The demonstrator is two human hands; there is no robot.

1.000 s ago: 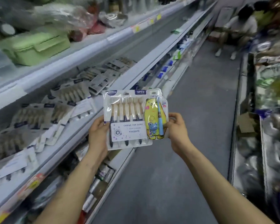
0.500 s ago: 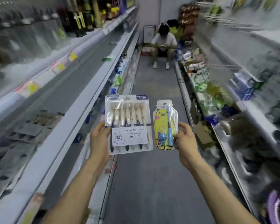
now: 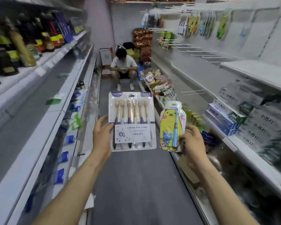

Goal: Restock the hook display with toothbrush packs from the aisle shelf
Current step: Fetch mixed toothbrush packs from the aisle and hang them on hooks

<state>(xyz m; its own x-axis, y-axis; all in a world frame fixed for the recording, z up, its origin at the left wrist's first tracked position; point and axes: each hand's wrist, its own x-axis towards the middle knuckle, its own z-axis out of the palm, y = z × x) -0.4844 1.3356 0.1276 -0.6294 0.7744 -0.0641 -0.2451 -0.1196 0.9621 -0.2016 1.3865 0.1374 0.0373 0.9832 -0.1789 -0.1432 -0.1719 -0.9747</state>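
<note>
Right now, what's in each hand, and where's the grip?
Left hand holds the six-brush pack by its lower left edge; right hand holds the kids' pack by its lower right edge.

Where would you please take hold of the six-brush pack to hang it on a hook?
Grip the six-brush pack by its lower left edge, coming from the left as the left hand does. It is flat and upright with its hang hole at the top middle, so a low side grip probably leaves that hole free.
</note>
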